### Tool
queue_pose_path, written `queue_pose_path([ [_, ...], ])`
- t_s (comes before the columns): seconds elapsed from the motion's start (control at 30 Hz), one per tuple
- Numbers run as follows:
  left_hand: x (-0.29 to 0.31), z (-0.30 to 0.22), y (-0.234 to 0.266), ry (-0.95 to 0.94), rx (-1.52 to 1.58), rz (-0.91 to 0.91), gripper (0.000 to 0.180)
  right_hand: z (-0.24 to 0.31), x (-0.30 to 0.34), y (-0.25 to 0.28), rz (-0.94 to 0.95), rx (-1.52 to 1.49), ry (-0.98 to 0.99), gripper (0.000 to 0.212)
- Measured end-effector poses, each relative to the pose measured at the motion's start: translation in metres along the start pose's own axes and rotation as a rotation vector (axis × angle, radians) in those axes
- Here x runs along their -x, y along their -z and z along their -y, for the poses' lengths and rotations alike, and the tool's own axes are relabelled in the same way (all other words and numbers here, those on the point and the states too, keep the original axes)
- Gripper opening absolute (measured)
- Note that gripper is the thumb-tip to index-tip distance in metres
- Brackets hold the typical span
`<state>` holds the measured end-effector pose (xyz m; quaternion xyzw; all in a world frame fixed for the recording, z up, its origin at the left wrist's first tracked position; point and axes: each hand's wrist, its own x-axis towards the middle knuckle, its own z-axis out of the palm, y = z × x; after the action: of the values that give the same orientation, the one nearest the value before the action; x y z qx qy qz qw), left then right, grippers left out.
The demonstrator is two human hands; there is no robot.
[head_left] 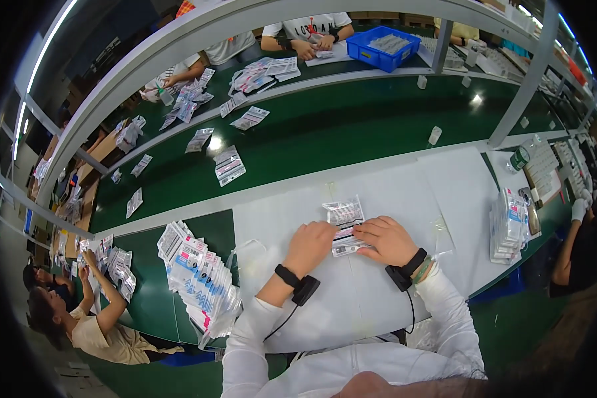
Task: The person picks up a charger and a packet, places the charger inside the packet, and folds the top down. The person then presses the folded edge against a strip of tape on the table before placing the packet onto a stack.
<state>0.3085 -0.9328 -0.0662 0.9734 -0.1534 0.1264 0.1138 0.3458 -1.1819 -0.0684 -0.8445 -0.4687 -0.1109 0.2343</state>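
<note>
A silver foil pouch point(346, 213) with printed text and a pink band lies on the white sheet in front of me. Along its left edge, my left hand point(312, 245) is closed on it with the fingers curled. My right hand point(387, 240) grips the pouch from the other side, its fingers over the right edge and its thumb near the lower edge. Both hands hide parts of the pouch. To the left of my hands, a fanned stack of similar pouches point(196, 278) rests on the green table. Another upright stack of pouches point(509, 225) stands to the right.
Beyond the white sheet point(298, 292) runs a green conveyor belt point(351, 126) with scattered pouches point(229, 166) and a small white container point(434, 135). Grey frame bars point(524, 79) rise over it. A blue bin point(383, 50) stands across the belt. Co-workers sit opposite and at both sides.
</note>
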Motion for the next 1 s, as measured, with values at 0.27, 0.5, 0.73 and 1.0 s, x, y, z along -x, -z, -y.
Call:
queue_pose_path([
  [0.27,0.031,0.007,0.005,-0.192,-0.054,0.084,0.045,-0.016,0.008,0.024,0.1,0.04,-0.166,0.034],
  [0.5,0.035,0.01,0.004,-0.172,-0.032,0.127,0.043,-0.026,0.007,0.005,0.008,-0.045,-0.121,0.03],
  [0.73,0.029,0.012,0.011,-0.241,0.0,0.177,0.039,0.001,-0.007,-0.003,-0.016,-0.134,-0.196,0.02],
  [1.0,0.041,0.026,0.003,-0.284,0.004,0.078,0.034,0.043,-0.017,-0.048,-0.08,-0.037,-0.15,0.014],
])
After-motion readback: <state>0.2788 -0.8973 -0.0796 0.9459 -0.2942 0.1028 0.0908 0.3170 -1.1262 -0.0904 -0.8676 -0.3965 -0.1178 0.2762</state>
